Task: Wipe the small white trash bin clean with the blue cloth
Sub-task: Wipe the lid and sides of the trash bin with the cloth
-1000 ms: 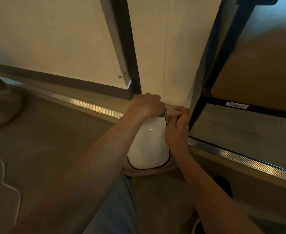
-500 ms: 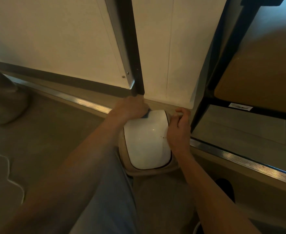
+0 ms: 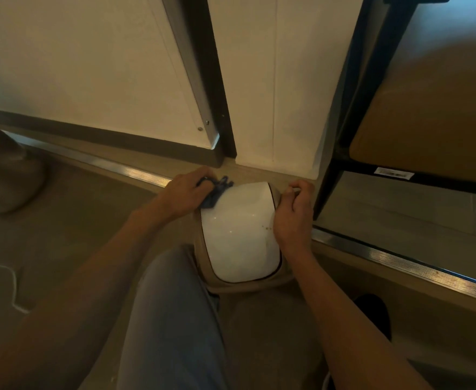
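Observation:
The small white trash bin (image 3: pixel 239 232) stands on the floor in front of my knee, its glossy white lid framed by a beige rim. A few brown specks mark the lid near its right edge. My left hand (image 3: pixel 186 192) grips the bunched blue cloth (image 3: pixel 215 190) against the bin's far left corner. My right hand (image 3: pixel 293 212) curls over the bin's right rim and holds it, with the fingertips at the far right corner. The bin's body below the rim is hidden.
A white wall panel (image 3: pixel 273 94) and a dark door frame (image 3: pixel 217 88) rise just behind the bin. A black-framed shelf (image 3: pixel 335 153) stands to the right, a metal floor strip (image 3: pixel 399 257) runs beneath it. My blue-trousered leg (image 3: pixel 172 319) is near the bin.
My left hand has slid with the cloth from the lid's far right corner across to its far left corner, uncovering the lid. My right hand has stayed on the right rim.

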Tool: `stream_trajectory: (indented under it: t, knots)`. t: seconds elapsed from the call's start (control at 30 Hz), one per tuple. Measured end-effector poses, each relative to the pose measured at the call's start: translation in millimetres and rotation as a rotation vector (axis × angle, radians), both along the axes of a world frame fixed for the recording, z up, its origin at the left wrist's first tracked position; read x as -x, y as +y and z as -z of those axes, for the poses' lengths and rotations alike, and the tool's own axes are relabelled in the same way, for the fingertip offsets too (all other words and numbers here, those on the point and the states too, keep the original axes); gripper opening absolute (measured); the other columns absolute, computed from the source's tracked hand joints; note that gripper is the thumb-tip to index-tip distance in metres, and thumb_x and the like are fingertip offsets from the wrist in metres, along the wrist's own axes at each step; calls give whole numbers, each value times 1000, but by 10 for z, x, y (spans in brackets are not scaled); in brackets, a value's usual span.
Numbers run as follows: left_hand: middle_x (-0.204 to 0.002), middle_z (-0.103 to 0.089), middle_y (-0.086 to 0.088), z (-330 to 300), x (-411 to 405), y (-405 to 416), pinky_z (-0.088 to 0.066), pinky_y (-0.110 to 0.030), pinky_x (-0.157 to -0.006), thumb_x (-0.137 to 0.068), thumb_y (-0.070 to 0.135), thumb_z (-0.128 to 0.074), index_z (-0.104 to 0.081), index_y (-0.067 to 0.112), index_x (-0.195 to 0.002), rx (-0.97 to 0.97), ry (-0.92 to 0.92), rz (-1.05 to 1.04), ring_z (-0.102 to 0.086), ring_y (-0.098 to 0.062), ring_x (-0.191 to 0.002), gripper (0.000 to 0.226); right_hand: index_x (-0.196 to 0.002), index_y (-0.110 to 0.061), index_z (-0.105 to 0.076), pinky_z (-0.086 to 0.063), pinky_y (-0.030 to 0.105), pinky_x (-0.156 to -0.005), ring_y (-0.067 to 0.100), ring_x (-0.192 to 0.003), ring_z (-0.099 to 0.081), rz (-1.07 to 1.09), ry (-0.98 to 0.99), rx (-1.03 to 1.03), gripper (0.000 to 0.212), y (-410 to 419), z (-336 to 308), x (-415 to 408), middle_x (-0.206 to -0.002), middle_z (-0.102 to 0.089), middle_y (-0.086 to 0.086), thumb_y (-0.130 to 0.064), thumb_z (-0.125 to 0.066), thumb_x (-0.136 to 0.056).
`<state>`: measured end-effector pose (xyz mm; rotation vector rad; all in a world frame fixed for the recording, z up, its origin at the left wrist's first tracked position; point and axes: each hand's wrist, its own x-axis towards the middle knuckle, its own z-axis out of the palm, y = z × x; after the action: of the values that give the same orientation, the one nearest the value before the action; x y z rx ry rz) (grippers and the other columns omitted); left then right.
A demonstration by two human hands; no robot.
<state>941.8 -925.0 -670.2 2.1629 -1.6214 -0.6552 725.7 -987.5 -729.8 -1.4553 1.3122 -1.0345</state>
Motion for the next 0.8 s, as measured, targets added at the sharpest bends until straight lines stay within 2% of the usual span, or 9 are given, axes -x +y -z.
stream_trajectory:
  t: [0.1, 0.2, 0.33, 0.4, 0.47, 0.57, 0.63, 0.7, 0.8]
  knots:
    - [-104, -63, -8, 34, 101, -407, -45, -35, -81, -104, 35, -47, -64, 15, -105, -245, -129, -72, -60, -26, -99, 27, -116, -15, -47, -38, 5, -65, -5, -79, -51, -3, 12, -15, 14, 2, -7, -10, -89, -51, -11, -20, -38, -107]
    - [-98, -63, -6, -8, 590, -786, -50, -39, -85, -96, 39, -53, -61, 18, -97, -292, -260, -37, -62, -29, -95, 23, -115, -18, -45, -38, 11, -65, 3, -78, -53, -2, 3, -15, 11, 7, -11, 0, -90, -55, -3, -18, -38, -107]
    - [-103, -62, -1, -93, 993, -574, -44, -35, -75, -99, 38, -42, -57, 23, -115, 30, -179, 162, -58, -21, -91, 26, -113, -23, -44, -47, 21, -72, 11, -87, -58, -26, -42, -17, 9, 1, 1, 7, -98, -58, -1, -18, -40, -106]
    - [-108, -61, 4, -81, 808, -313, -43, -31, -74, -96, 36, -45, -56, 26, -118, 156, -65, 248, -55, -15, -91, 26, -114, -17, -46, -46, 16, -75, 9, -87, -55, -31, -27, -6, 11, -2, 7, 6, -100, -56, -2, -15, -40, -106]
    - [-108, -60, 7, -28, 504, -98, -46, -26, -75, -96, 34, -49, -56, 26, -120, 194, -30, 215, -56, -12, -90, 26, -115, -14, -46, -40, 7, -70, 2, -84, -51, -36, -3, -9, 12, -9, -3, 0, -96, -51, -6, -13, -40, -105]
    - [-99, -63, -2, 36, 101, -25, -43, -30, -69, -99, 39, -43, -60, 21, -109, 57, -46, -33, -60, -22, -89, 27, -114, -17, -46, -37, 4, -68, -2, -85, -49, -31, 8, -33, 12, -8, -12, 5, -95, -50, -9, -15, -39, -105]
    - [-105, -65, -10, 58, 8, -202, -44, -34, -77, -103, 36, -45, -64, 14, -107, -170, -97, -177, -61, -29, -97, 30, -114, -18, -47, -36, 8, -71, -2, -87, -49, -31, 7, -47, 13, -4, -17, 6, -97, -50, -9, -16, -39, -105]
    - [-108, -65, -8, 22, 192, -469, -47, -36, -85, -100, 35, -51, -67, 13, -107, -297, -205, -144, -62, -29, -104, 28, -117, -16, -48, -36, 9, -72, -2, -88, -50, -32, 0, -58, 15, -3, -22, 1, -97, -50, -10, -15, -39, -105]
    - [-106, -64, -6, -73, 759, -765, -45, -37, -82, -98, 40, -47, -62, 16, -110, -224, -284, -74, -61, -29, -101, 30, -121, -12, -48, -38, 9, -69, 0, -84, -52, -26, -16, -47, 18, -6, -17, 4, -95, -52, -8, -13, -39, -104]
